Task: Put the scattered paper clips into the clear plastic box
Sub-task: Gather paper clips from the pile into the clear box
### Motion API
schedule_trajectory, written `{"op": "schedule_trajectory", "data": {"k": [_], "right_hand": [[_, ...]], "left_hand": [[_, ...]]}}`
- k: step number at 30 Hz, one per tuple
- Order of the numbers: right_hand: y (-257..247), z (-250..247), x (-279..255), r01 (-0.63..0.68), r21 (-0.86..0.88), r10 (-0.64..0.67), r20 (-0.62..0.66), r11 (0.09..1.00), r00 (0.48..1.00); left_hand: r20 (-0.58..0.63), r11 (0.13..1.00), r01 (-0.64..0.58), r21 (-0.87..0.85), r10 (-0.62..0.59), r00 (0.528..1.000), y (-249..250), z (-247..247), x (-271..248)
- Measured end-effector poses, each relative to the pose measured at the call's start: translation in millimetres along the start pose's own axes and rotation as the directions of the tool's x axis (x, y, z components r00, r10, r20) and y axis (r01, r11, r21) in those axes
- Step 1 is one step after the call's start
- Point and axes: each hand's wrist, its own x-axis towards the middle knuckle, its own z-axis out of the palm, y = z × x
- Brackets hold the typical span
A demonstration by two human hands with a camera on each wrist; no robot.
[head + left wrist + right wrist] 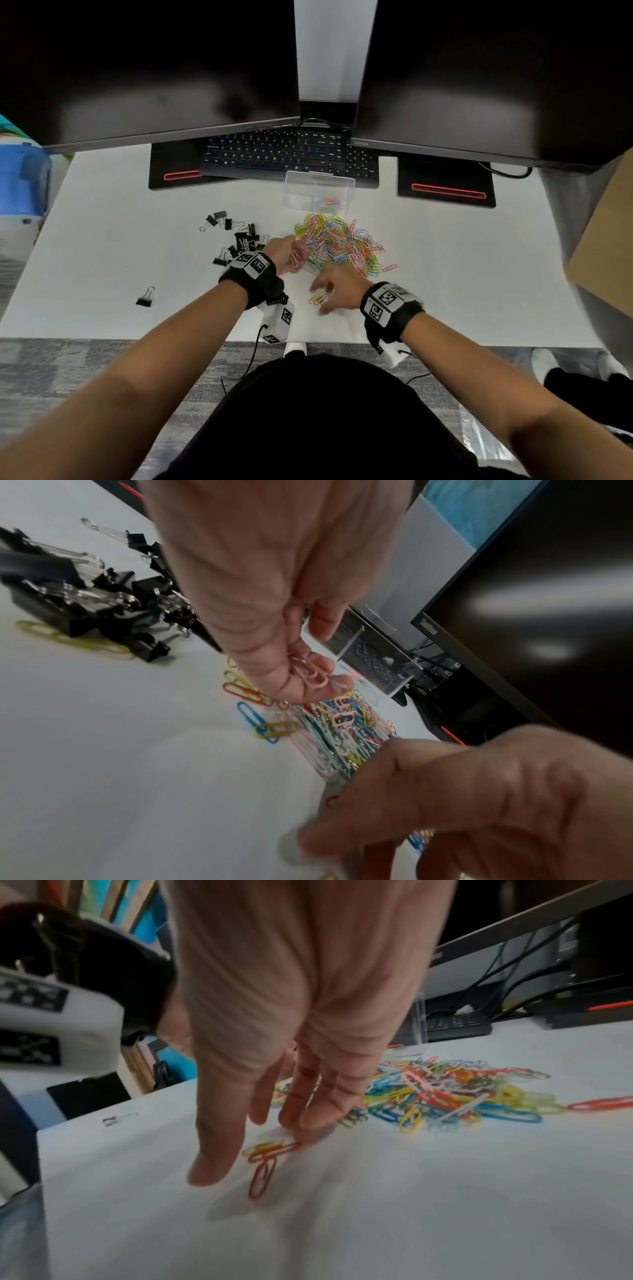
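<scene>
Several pink paper clips point(310, 670) sit pinched in left hand point(287, 254); right hand point(337, 286), fingers spread and blurred, touches red paper clips point(263, 1167) on tabletop point(445, 274).

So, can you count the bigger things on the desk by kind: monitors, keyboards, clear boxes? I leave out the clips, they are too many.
monitors: 2, one left and one right
keyboard: 1
clear box: 1
Total: 4
The paper clips are not counted, as you asked.
</scene>
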Motion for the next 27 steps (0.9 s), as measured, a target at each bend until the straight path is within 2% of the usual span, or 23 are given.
{"op": "schedule_trajectory", "data": {"k": [2, 4, 11, 15, 23, 27], "right_hand": [[-5, 6, 5, 0.021, -0.120, -0.012, 0.075, 0.993, 0.997], [-6, 9, 10, 0.031, -0.164, -0.014, 0.104, 0.986, 0.994], [-1, 4, 14, 0.060, -0.172, -0.047, 0.077, 0.983, 0.996], [-6, 3, 16, 0.080, -0.257, -0.062, 0.080, 0.963, 0.995], [2, 16, 16, 0.019, -0.298, -0.004, 0.051, 0.954, 0.999], [2, 17, 16, -0.065, -0.260, 0.084, 0.064, 0.964, 0.994]], "left_hand": [[0.000, 1.000, -0.009, 0.008, 0.009, 1.000, 0, -2, 0], [-0.012, 1.000, -0.018, 0.017, 0.018, 1.000, 1, -5, 0], [-0.056, 0.999, -0.020, -0.036, 0.017, 0.998, -1, -12, 1], [-0.062, 0.996, -0.040, -0.078, 0.035, 0.997, -5, -13, 1], [-0.056, 0.999, -0.024, -0.040, 0.022, 0.998, -9, -14, 5], [-0.031, 1.000, -0.020, -0.020, 0.019, 0.999, -9, -13, 4]]}}
